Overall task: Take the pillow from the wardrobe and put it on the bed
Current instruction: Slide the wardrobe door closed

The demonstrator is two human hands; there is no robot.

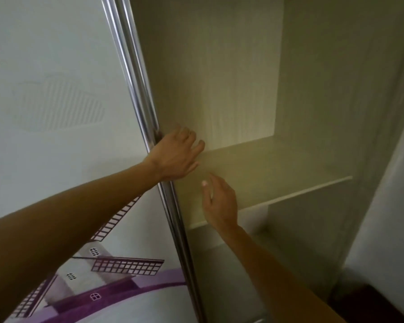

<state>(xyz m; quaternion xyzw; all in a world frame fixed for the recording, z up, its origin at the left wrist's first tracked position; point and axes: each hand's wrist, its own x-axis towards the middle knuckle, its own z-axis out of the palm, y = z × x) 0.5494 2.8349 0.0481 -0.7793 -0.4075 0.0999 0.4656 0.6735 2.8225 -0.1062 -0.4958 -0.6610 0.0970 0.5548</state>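
Pressing door edge, left hand spread

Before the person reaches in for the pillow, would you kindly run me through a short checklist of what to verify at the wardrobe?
1. Sliding door pushed aside so the opening is clear: ok; the left hand is on its chrome edge.
2. Both hands free to grasp: ok; the right hand is open and holds nothing, fingers spread.
3. Pillow located: not ok; none shows on the shelf, which looks bare.
4. Compartment below the shelf checked: cannot tell; only partly in view.
5. Bed in view for the placement: not ok; it is out of frame.
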